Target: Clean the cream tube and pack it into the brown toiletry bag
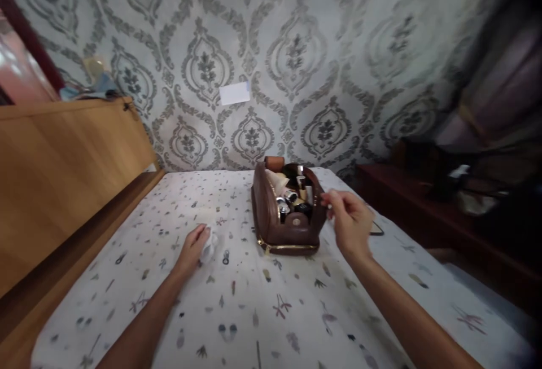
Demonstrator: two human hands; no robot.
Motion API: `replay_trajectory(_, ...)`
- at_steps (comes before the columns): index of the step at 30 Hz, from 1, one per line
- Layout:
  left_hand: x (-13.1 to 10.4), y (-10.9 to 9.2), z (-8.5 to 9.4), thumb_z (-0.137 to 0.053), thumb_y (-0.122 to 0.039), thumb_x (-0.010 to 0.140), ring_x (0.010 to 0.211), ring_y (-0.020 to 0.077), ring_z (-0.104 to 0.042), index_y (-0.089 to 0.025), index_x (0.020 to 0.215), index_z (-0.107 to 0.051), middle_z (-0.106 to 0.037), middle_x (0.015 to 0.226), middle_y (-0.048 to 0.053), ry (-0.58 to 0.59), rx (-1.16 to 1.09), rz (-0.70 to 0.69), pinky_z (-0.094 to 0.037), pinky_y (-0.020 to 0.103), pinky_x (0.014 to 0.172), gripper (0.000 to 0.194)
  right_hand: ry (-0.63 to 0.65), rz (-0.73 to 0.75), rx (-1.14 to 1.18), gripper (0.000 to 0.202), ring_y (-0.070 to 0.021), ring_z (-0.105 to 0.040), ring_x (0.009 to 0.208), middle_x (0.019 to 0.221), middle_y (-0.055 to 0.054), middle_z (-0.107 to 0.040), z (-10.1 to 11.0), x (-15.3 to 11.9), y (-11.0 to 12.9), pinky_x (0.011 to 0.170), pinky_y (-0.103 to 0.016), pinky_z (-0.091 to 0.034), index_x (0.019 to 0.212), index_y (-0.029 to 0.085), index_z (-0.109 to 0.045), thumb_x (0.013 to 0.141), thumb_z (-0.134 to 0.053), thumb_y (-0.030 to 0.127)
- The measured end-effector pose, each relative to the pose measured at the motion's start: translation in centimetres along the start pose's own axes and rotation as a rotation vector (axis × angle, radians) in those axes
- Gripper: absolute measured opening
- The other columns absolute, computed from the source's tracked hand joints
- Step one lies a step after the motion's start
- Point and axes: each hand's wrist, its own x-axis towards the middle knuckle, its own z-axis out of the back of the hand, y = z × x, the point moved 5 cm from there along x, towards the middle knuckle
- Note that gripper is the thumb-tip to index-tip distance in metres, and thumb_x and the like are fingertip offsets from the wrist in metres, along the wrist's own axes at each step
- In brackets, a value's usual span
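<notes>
A brown makeup bag [285, 239] with a gold zipper stands unzipped on the patterned white cloth [237, 312]. Bottles, small containers and a crumpled pale item fill its mouth, and several dark and silver caps [283, 206] show. My right hand [351, 225] is closed at the bag's right side, thumb and fingertips pinching its upper edge. To the left of the bag, low over the cloth, my left hand [192, 249] is closed around a crumpled white tissue [209, 246], which partly hangs out of the fingers.
Behind the right hand lies a dark-rimmed flat item [376, 229], partly hidden. A wooden panel [76, 177] borders the cloth on the left. Dark red furniture [393, 205] stands to the right. The patterned wall [271, 75] at the back bears a white paper [234, 93].
</notes>
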Motion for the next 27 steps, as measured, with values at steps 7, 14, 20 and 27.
replay_trajectory(7,0.1,-1.1,0.8,-0.049,-0.053,0.088,0.062,0.0114,-0.043,-0.019,0.073,-0.049,-0.042,0.064,-0.005,0.016,0.123,-0.211,-0.038,0.023,0.061,0.037,-0.200,-0.078,0.085,0.033,-0.0122,-0.045,0.044,0.063,-0.002,-0.059,1.7,-2.6,-3.0,0.044,-0.031,-0.032,0.067,0.022,-0.064,0.075,-0.068,0.053)
replay_trajectory(14,2.3,-1.3,6.2,-0.037,-0.048,0.094,0.064,0.0151,-0.050,-0.021,0.069,-0.051,-0.048,0.061,-0.003,-0.115,0.674,-0.256,-0.035,0.026,0.064,0.040,-0.127,-0.143,0.020,0.032,-0.0137,-0.048,0.046,0.065,-0.001,-0.061,1.6,-3.6,-4.0,0.045,-0.030,-0.036,0.071,0.020,-0.063,0.074,-0.066,0.052)
replay_trajectory(20,5.5,-1.4,10.7,-0.040,-0.037,0.095,0.092,0.0230,-0.060,-0.021,0.084,-0.062,-0.066,0.093,0.008,-0.180,0.972,-0.200,-0.041,0.031,0.078,0.029,-0.070,-0.193,-0.052,0.042,-0.0138,-0.047,0.046,0.063,-0.002,-0.060,1.5,-3.8,-4.2,0.044,-0.029,-0.035,0.071,0.020,-0.062,0.072,-0.061,0.061)
replay_trajectory(27,5.8,0.8,14.4,-0.036,-0.025,0.092,0.130,0.0323,-0.048,-0.015,0.119,-0.061,-0.057,0.134,0.019,-0.171,1.131,-0.076,-0.040,0.047,0.102,0.038,-0.048,-0.189,-0.061,0.053,-0.0120,-0.047,0.045,0.068,-0.003,-0.062,1.5,-3.9,-4.4,0.043,-0.027,-0.038,0.073,0.019,-0.061,0.073,-0.058,0.072)
